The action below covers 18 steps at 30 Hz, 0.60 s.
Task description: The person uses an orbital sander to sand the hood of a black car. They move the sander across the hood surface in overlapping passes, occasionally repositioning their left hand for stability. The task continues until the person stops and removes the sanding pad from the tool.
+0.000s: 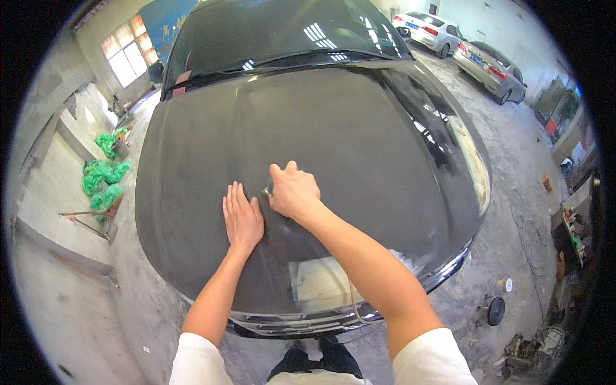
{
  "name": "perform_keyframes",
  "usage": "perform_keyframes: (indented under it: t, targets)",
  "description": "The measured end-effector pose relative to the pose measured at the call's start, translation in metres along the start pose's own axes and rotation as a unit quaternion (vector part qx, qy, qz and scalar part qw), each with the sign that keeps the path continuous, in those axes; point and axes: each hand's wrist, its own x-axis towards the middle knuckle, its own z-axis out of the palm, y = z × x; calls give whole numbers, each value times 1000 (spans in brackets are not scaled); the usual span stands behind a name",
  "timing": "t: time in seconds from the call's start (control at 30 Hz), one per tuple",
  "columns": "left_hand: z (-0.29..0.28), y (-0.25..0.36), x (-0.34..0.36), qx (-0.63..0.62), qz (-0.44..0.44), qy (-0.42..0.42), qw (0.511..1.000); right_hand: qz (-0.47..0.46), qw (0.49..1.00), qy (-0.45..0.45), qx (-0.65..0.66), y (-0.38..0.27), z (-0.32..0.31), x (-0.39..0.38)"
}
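Observation:
A dark car hood (pixel 359 147) with a dulled, matte surface fills the middle of the view. My left hand (pixel 242 215) lies flat on it, left of centre, fingers stretched out. Just to its right, my right hand (pixel 294 191) grips a small tool (pixel 267 191), mostly hidden under the fingers, against the hood. A light masked or sheet-covered patch (pixel 317 282) is at the hood's front, with a thin hose (pixel 353 298) beside it, partly behind my right forearm.
Two parked cars (pixel 427 29) stand at back right. Green crumpled sheeting (pixel 102 176) lines the left wall. Cables (pixel 532 247), a dark round object (pixel 495 311) and cluttered equipment (pixel 532 350) lie along the right. The windshield (pixel 256 32) rises beyond the hood.

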Motion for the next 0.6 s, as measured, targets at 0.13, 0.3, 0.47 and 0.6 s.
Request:
perform_keyframes:
  t: [0.13, 0.3, 0.47, 0.6]
  targets:
    - [1, 4, -3, 4, -4, 1, 1000, 6, 999, -2, -42, -2, -3, -56]
    - [-7, 21, -46, 53, 75, -28, 995, 25, 995, 35, -95, -3, 1, -119]
    - [-36, -6, -142, -50, 234, -59, 969, 83, 987, 70, -118, -21, 17, -177]
    - [-61, -63, -198, -116, 288, -77, 948, 143, 979, 66, -132, -47, 31, -197]
